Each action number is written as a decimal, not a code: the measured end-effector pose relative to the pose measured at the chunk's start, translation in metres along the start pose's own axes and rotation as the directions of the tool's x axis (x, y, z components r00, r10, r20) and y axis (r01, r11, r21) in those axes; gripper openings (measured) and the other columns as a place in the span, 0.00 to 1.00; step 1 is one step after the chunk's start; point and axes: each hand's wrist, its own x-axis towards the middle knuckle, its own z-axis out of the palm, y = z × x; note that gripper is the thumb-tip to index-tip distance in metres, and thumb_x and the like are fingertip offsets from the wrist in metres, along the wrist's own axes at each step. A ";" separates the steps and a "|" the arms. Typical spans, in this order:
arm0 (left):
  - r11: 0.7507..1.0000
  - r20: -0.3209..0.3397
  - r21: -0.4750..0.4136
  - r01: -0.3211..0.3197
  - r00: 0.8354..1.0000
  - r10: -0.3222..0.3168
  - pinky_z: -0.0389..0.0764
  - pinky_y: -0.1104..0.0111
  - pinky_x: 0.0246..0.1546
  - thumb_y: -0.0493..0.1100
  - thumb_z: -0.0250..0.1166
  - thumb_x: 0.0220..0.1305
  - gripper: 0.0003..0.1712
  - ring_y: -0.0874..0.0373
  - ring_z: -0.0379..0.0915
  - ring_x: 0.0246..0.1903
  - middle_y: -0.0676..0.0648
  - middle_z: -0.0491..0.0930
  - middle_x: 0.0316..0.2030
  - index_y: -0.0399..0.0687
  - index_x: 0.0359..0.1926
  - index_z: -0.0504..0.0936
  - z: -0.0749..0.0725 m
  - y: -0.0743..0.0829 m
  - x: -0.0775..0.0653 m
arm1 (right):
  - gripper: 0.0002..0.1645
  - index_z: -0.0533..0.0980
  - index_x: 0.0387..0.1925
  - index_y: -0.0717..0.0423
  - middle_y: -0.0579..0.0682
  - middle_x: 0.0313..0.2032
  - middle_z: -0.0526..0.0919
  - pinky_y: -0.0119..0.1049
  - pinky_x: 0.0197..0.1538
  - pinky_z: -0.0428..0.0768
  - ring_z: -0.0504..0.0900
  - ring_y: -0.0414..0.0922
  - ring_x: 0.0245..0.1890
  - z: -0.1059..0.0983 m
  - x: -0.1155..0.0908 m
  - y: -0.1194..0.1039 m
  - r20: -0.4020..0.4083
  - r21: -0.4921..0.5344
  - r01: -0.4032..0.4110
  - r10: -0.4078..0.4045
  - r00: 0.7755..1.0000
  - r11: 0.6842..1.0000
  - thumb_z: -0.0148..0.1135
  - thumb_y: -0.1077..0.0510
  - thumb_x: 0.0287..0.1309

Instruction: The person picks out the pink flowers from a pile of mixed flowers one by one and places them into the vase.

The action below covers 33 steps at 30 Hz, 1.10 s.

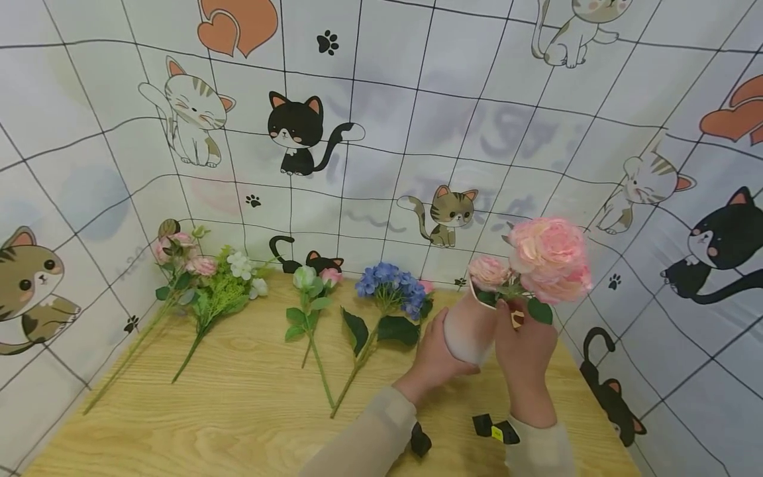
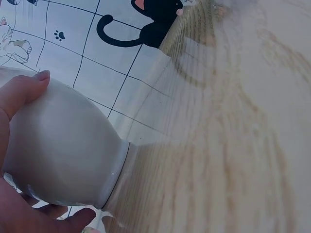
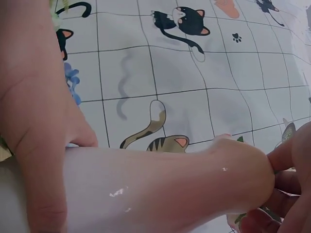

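Note:
A pink-and-white vase [image 1: 467, 331] leans in my left hand [image 1: 438, 358], which grips its rounded body. The left wrist view shows the thumb over the white lower part of the vase [image 2: 63, 141], its base close over the table. At the mouth, my right hand [image 1: 527, 351] pinches the stem of a large pink peony [image 1: 551, 255], its fingers curled at the rim. Most of that stem is hidden behind the hand. A smaller pink bloom [image 1: 489, 271] shows at the vase's opening. In the right wrist view, fingertips [image 3: 284, 182] meet the vase rim.
On the wooden table [image 1: 238, 417], a blue hydrangea [image 1: 390, 285] lies left of the vase. Beside it is a white-and-pink rose stem [image 1: 306, 305]. Farther left lie a green-and-white spray [image 1: 229, 291] and a pink flower stem [image 1: 175, 265]. Cat-print cloth [image 1: 381, 132] encloses the back and sides.

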 end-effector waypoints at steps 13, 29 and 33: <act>1.000 0.005 -0.008 0.012 1.000 -0.012 0.80 0.53 0.61 0.53 0.92 0.36 0.78 0.52 0.73 0.64 0.50 0.70 0.72 0.64 0.84 0.52 0.002 0.000 0.001 | 0.17 0.78 0.57 0.64 0.65 0.48 0.80 0.55 0.54 0.70 0.75 0.62 0.49 0.006 0.004 0.009 0.022 0.050 0.184 -0.186 0.982 0.982 0.55 0.60 0.73; 0.999 0.018 -0.033 0.008 1.000 -0.007 0.80 0.51 0.61 0.53 0.92 0.38 0.78 0.50 0.73 0.67 0.50 0.68 0.73 0.65 0.85 0.52 -0.001 0.001 0.001 | 0.39 0.67 0.70 0.63 0.63 0.63 0.78 0.60 0.59 0.83 0.79 0.59 0.60 -0.014 0.014 0.017 0.454 0.059 0.030 -0.054 0.889 0.998 0.76 0.59 0.63; 1.000 0.022 -0.030 0.005 1.000 -0.004 0.80 0.51 0.60 0.54 0.91 0.39 0.77 0.51 0.73 0.66 0.49 0.68 0.74 0.65 0.85 0.51 -0.004 0.001 0.000 | 0.39 0.71 0.67 0.60 0.58 0.57 0.82 0.33 0.46 0.83 0.80 0.47 0.49 -0.011 0.016 0.025 0.481 0.103 0.019 -0.066 0.874 0.994 0.79 0.61 0.58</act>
